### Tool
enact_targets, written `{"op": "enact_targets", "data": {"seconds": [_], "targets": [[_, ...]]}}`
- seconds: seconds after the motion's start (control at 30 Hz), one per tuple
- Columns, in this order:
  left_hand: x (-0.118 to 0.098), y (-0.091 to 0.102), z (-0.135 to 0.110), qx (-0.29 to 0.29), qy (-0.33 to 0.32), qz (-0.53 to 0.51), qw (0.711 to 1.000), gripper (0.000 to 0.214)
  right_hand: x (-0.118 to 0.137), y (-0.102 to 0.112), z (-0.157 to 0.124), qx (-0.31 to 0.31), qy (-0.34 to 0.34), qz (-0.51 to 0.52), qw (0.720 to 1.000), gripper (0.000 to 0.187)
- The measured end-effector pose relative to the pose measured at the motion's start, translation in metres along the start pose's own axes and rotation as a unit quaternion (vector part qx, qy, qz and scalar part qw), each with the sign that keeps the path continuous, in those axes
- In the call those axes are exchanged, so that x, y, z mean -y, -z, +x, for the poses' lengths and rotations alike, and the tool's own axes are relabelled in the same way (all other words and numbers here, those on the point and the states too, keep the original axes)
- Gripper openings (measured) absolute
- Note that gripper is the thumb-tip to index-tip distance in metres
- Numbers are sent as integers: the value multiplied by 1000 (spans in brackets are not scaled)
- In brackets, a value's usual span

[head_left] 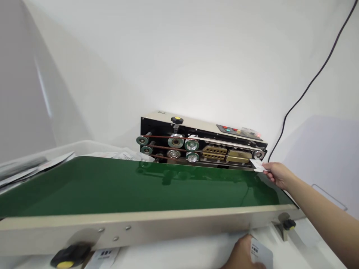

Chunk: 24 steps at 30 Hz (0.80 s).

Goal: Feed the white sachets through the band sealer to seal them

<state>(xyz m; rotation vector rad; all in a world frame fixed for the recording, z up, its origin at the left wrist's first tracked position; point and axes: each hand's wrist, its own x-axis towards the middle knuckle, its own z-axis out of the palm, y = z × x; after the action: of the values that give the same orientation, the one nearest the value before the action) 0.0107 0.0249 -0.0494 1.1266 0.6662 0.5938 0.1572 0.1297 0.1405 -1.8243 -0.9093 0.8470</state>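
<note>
A band sealing machine [202, 144] with a black front, exposed pulleys, and brass-coloured heating blocks stands beyond a green conveyor belt [140, 186]. My right hand [277, 175] pinches a white sachet [258, 165] at the belt's far right corner, with the sachet's end at the sealer's rollers. Low at the near edge, my left hand [241, 256] holds a white printed packet [262, 254] below the conveyor's beige side frame [168, 224]. The bottom edge of the picture cuts off this hand.
A translucent plastic bin [56, 153] holding white and grey packets stands at the left. A black cable [308, 82] runs down the white wall at the right. Black adjusting knobs [71, 256] sit on the conveyor frame, and another printed packet [105, 256] lies below it.
</note>
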Motion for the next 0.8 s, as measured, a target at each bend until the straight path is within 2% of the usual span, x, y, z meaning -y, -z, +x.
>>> {"op": "enact_targets", "data": {"seconds": [0.3,0.53,0.6,0.7,0.8], "targets": [[-13,-1,-9,8,-14,-15,1000,40,3,-5,-7,29,-18,10,999,12],[-13,-5,-9,-3,-18,-32,999,41,5,-10,-21,55,-1,19,998,3],[-12,-5,-9,-1,-12,-29,999,41,5,-12,-25,54,10,8,998,6],[-14,-5,-11,-4,-9,-28,1000,37,6,-12,-33,14,54,-45,997,21],[-17,-6,-12,-12,3,-31,999,35,5,-4,-56,-69,146,-128,979,35]]}}
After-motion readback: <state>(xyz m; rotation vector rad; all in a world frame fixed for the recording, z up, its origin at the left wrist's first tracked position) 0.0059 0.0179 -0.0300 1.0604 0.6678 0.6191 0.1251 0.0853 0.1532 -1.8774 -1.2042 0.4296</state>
